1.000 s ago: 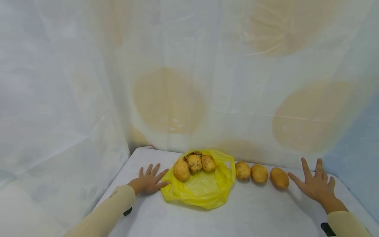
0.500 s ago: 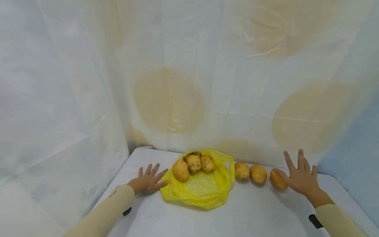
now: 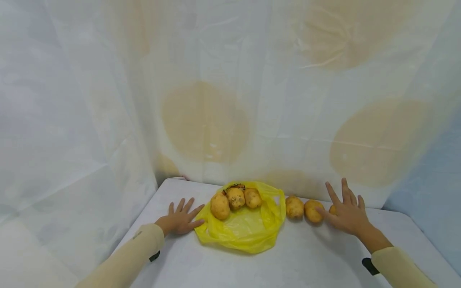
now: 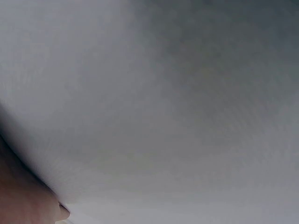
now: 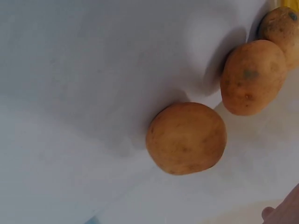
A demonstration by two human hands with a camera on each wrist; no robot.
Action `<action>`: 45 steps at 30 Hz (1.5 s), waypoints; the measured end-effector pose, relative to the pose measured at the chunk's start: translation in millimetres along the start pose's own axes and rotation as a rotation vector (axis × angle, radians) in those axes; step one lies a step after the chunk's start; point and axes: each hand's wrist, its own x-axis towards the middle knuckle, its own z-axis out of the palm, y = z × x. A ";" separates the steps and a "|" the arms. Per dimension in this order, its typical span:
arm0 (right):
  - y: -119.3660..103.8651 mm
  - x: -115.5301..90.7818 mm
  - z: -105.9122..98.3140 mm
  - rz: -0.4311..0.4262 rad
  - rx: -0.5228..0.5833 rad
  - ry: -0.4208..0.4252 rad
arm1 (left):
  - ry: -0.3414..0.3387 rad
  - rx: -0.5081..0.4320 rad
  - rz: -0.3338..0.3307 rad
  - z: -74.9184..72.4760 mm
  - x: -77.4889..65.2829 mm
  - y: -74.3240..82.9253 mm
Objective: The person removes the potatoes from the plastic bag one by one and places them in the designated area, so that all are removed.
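Note:
My left hand (image 3: 181, 219) lies spread on the table, its fingertips beside the left edge of a yellow plastic bag (image 3: 248, 236). Three potatoes rest on the bag, the nearest to that hand being the left potato (image 3: 220, 206). Right of the bag three more stand in a row: one potato (image 3: 294, 207) by the bag, a middle potato (image 3: 313, 212) and an end potato (image 5: 186, 138). Over the end one hovers my right hand (image 3: 347, 215), fingers spread, holding nothing and partly hiding it in the head view. The right wrist view shows that row below the hand.
A white-covered table (image 3: 288, 264) carries everything. Behind it hangs a pale sheet (image 3: 288, 100) with beige round spots, and a white sheet (image 3: 72, 160) closes the left side. Dark scraps (image 3: 237, 186) lie behind the potatoes on the bag.
My right hand has moved left, from right of the row to over the end potato and close to the middle one. The left hand, bag and potatoes stay put.

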 end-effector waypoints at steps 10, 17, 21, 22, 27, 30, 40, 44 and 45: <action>-16.2 0.0 7.2 -0.005 -0.004 -0.026 | -0.009 -0.013 0.003 -3.2 -4.1 7.3; -33.5 7.0 12.1 -0.064 0.022 0.017 | 0.013 0.019 -0.004 -5.0 -2.7 3.6; -47.7 12.2 12.7 -0.101 -0.010 0.019 | 0.026 0.027 -0.008 -6.0 -0.2 0.5; -51.6 12.7 12.9 -0.112 -0.013 0.011 | 0.024 0.026 -0.006 -6.9 -0.3 0.5; -68.8 15.9 21.2 -0.184 -0.007 0.038 | 0.012 -0.001 -0.004 -3.5 1.6 0.8; -75.7 16.9 28.3 -0.216 0.004 0.064 | 0.000 -0.014 -0.003 -0.5 0.1 3.8; -90.4 26.0 33.9 -0.260 -0.031 0.065 | 0.015 0.006 0.000 -1.1 1.3 5.7; -94.7 26.3 40.6 -0.299 -0.011 0.082 | -0.009 0.008 0.000 2.6 0.6 3.5; -96.1 27.4 41.8 -0.308 -0.017 0.089 | -0.012 0.007 -0.003 2.1 0.2 3.4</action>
